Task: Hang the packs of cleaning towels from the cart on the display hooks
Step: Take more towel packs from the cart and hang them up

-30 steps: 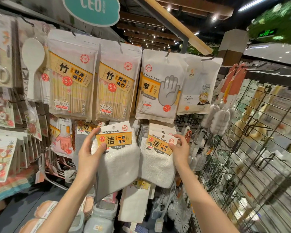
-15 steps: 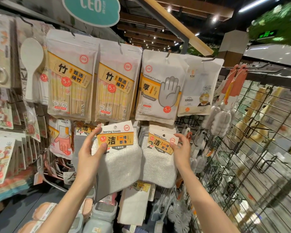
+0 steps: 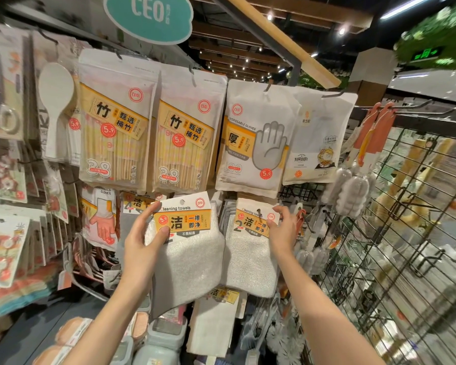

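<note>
My left hand (image 3: pixel 140 246) grips a pack of white cleaning towels (image 3: pixel 192 259) by the left edge of its orange header card, thumb on the card's front. The pack is held up in front of the display, its hang hole showing at the top. Just to its right a second pack of cleaning towels (image 3: pixel 250 262) hangs on a display hook (image 3: pixel 259 211). My right hand (image 3: pixel 283 230) pinches the right edge of that hanging pack's header card. More towel packs hang behind and below.
Bags of bamboo sticks (image 3: pixel 116 138), disposable gloves (image 3: pixel 256 143) and another white bag (image 3: pixel 319 143) hang on the row above. Orange-handled bottle brushes (image 3: pixel 358 167) and a black wire grid panel (image 3: pixel 395 233) stand at the right. Lidded containers (image 3: pixel 166 335) sit below.
My left hand has shifted the held pack slightly up and right, closer to the hanging pack. My right hand stays on the hanging pack's card.
</note>
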The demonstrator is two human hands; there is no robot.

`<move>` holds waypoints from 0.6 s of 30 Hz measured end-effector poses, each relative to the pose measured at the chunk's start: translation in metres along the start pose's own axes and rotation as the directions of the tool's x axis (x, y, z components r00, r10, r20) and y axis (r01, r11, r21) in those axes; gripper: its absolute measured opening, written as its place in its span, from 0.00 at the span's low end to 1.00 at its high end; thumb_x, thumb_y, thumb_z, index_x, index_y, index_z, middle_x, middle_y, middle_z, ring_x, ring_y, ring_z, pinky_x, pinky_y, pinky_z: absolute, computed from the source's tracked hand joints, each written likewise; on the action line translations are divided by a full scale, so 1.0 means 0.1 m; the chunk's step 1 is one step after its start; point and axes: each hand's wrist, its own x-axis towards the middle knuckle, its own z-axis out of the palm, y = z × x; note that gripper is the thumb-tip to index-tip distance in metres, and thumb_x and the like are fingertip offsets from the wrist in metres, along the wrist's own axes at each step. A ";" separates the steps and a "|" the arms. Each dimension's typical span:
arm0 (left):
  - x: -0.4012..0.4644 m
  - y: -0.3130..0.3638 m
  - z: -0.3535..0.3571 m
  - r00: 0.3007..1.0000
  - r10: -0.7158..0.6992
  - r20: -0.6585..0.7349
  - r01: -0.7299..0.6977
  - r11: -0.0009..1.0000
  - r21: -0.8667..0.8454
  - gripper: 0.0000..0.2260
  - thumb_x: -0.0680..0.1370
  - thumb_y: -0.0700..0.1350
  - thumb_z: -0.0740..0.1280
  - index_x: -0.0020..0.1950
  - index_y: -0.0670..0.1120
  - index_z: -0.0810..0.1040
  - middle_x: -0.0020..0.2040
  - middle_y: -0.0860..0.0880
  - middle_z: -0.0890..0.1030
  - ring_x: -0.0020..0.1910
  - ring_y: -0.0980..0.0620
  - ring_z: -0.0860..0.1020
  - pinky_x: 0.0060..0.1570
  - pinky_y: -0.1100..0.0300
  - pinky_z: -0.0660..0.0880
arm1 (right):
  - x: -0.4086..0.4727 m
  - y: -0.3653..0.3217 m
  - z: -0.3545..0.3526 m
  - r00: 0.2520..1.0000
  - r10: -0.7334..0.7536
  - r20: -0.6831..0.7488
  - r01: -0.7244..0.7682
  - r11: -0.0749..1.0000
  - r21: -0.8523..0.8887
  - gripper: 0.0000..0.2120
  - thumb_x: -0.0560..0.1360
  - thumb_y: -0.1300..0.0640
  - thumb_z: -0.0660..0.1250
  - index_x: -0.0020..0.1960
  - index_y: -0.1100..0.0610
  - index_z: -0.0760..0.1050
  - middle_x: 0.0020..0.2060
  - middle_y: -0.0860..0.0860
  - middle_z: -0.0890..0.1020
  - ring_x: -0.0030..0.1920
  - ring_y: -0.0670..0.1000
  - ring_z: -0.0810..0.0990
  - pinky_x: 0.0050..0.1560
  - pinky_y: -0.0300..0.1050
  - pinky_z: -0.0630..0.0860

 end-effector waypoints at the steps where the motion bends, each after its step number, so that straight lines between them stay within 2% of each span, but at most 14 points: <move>1: 0.00 0.00 0.00 1.000 0.000 0.002 0.000 1.000 0.005 0.20 0.78 0.36 0.66 0.66 0.53 0.73 0.62 0.66 0.75 0.65 0.59 0.72 0.61 0.59 0.71 | 0.01 -0.01 0.01 1.000 -0.004 -0.002 0.004 1.000 -0.030 0.14 0.74 0.64 0.68 0.56 0.50 0.74 0.55 0.50 0.72 0.48 0.47 0.71 0.38 0.37 0.65; 4: 0.00 0.00 0.00 1.000 -0.004 0.001 0.004 1.000 0.010 0.21 0.78 0.35 0.66 0.67 0.53 0.73 0.64 0.61 0.75 0.66 0.55 0.72 0.63 0.55 0.71 | 0.06 -0.03 0.03 1.000 0.008 0.000 -0.008 0.997 -0.074 0.13 0.75 0.64 0.67 0.56 0.51 0.73 0.56 0.51 0.71 0.42 0.45 0.68 0.31 0.39 0.62; 6: 0.00 0.00 0.01 1.000 -0.005 0.004 0.005 1.000 0.008 0.21 0.78 0.35 0.66 0.67 0.53 0.73 0.65 0.60 0.75 0.66 0.56 0.72 0.60 0.58 0.73 | 0.08 -0.05 0.04 1.000 0.021 -0.002 -0.021 0.996 -0.089 0.12 0.75 0.64 0.67 0.56 0.52 0.73 0.55 0.52 0.71 0.39 0.44 0.67 0.31 0.40 0.62; 8: -0.01 0.00 0.01 1.000 -0.003 0.005 0.003 1.000 0.007 0.21 0.78 0.35 0.66 0.67 0.53 0.73 0.64 0.62 0.75 0.64 0.60 0.73 0.57 0.63 0.73 | 0.09 -0.05 0.04 1.000 0.023 0.002 -0.023 0.996 -0.086 0.12 0.75 0.65 0.66 0.56 0.53 0.72 0.55 0.53 0.70 0.41 0.46 0.68 0.35 0.41 0.66; 10: -0.01 -0.01 0.01 1.000 -0.004 0.004 0.004 1.000 0.004 0.21 0.78 0.36 0.66 0.67 0.54 0.73 0.63 0.65 0.75 0.63 0.63 0.73 0.56 0.63 0.73 | 0.09 -0.05 0.04 1.000 0.023 0.001 -0.022 0.997 -0.075 0.12 0.75 0.65 0.66 0.56 0.54 0.73 0.56 0.53 0.70 0.42 0.47 0.68 0.40 0.42 0.68; 13: 0.00 -0.01 -0.01 1.000 -0.005 0.010 0.005 1.000 0.009 0.22 0.77 0.36 0.66 0.68 0.55 0.73 0.62 0.68 0.75 0.62 0.65 0.73 0.57 0.62 0.73 | 0.07 -0.08 0.02 1.000 0.027 -0.010 -0.028 0.996 -0.081 0.12 0.75 0.63 0.68 0.56 0.53 0.74 0.56 0.52 0.70 0.39 0.45 0.69 0.36 0.42 0.67; 15: -0.01 -0.01 -0.02 1.000 -0.005 0.015 0.005 1.000 0.014 0.22 0.77 0.37 0.67 0.67 0.58 0.73 0.62 0.69 0.74 0.64 0.63 0.73 0.59 0.61 0.73 | 0.04 -0.11 -0.01 1.000 0.021 0.015 -0.019 0.990 -0.139 0.15 0.74 0.61 0.69 0.59 0.50 0.74 0.58 0.51 0.71 0.46 0.48 0.72 0.36 0.42 0.67; 18: -0.04 0.00 -0.01 0.999 -0.003 0.038 0.002 1.000 0.029 0.23 0.77 0.37 0.67 0.67 0.60 0.72 0.65 0.64 0.74 0.68 0.56 0.71 0.64 0.52 0.71 | -0.02 -0.09 -0.10 0.998 -0.019 0.054 0.029 0.981 -0.193 0.20 0.74 0.58 0.70 0.64 0.49 0.73 0.61 0.50 0.73 0.61 0.51 0.70 0.46 0.43 0.68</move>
